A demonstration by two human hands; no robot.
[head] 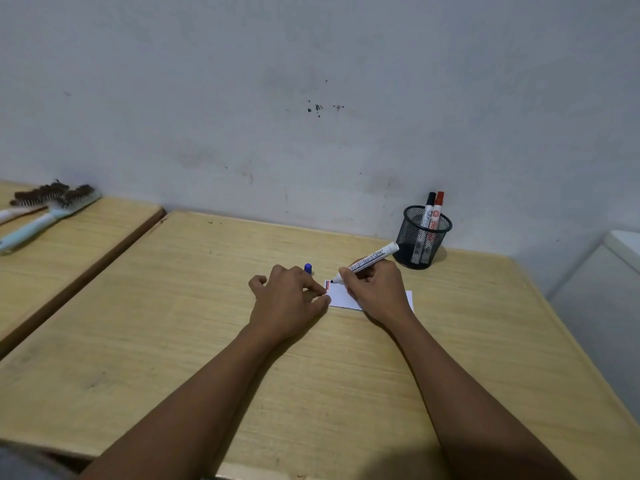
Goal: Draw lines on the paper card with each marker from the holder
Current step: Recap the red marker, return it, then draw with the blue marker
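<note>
A white paper card point(341, 296) lies flat on the wooden table point(207, 334), with short red and dark lines near its left edge. My right hand point(375, 292) grips an uncapped white marker point(372, 260) whose tip touches the card's upper left corner. My left hand point(289, 299) rests on the table, its fingertips pressing the card's left edge. A blue cap point(308, 268) stands just behind my left hand. The black mesh holder point(424, 237) at the back right contains a black-capped marker point(429, 206) and a red-capped marker point(438, 207).
A second wooden table point(69, 244) stands to the left across a narrow gap, with two brushes point(52, 209) on it. A grey wall runs right behind both tables. A white object point(616, 268) sits beyond the table's right edge.
</note>
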